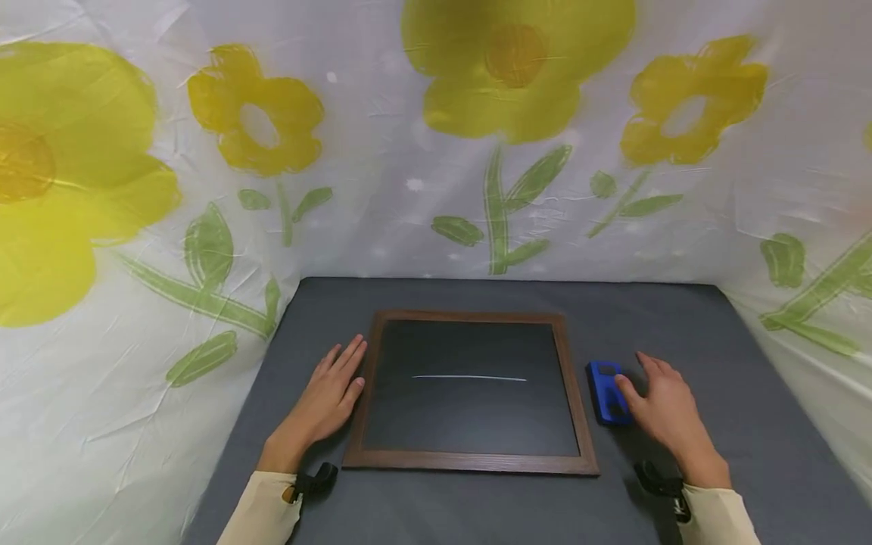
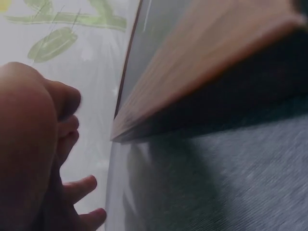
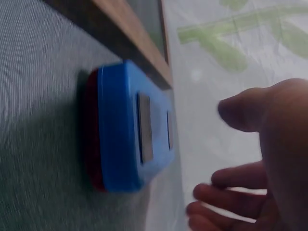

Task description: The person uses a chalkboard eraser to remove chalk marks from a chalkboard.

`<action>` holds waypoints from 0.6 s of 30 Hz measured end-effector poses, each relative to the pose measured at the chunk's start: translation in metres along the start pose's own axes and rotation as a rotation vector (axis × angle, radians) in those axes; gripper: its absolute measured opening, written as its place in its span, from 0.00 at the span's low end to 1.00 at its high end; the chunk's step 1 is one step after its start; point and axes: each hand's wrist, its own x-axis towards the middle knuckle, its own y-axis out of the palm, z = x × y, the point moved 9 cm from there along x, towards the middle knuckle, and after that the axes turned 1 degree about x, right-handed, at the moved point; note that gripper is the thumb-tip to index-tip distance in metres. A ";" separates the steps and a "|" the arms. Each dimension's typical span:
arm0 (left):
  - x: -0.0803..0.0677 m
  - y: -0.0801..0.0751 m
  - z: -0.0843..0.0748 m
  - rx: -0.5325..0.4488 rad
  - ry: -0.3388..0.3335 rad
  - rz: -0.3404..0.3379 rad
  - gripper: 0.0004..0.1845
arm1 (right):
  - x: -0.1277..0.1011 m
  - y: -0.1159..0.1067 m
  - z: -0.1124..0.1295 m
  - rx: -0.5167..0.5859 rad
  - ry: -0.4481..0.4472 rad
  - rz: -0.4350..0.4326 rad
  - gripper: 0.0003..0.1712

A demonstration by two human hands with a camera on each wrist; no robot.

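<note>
Chalkboard (image 1: 470, 386): flat rectangle, matte black face bearing one thin white chalk line (image 1: 468, 377), bordered by a smooth brown wood frame (image 1: 571, 378). It lies centred on the grey, finely woven table cover (image 1: 736, 341). Left hand (image 1: 330, 393) rests flat, fingers straight and together, just beside the frame's left edge. Right hand (image 1: 664, 405), fingers relaxed, sits at a blue plastic eraser (image 1: 608, 390) with a red underside; thumb contact appears likely but unconfirmed. Backdrop: crinkled white sheet (image 1: 409, 189) printed with yellow flowers.

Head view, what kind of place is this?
Likely a makeshift recording booth: a grey tabletop walled in by white sheeting with yellow flowers, holding only a wood-framed chalkboard and a blue eraser.
</note>
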 end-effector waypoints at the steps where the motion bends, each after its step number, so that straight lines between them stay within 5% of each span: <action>1: 0.000 0.003 -0.001 -0.003 -0.001 0.017 0.34 | 0.001 0.002 0.001 -0.008 0.011 0.015 0.42; 10: -0.010 0.019 0.003 -0.035 -0.021 0.118 0.35 | 0.008 0.024 0.007 -0.068 0.098 0.147 0.48; 18: -0.005 0.023 0.003 -0.065 -0.026 0.131 0.34 | 0.008 0.026 0.005 -0.067 0.181 0.116 0.44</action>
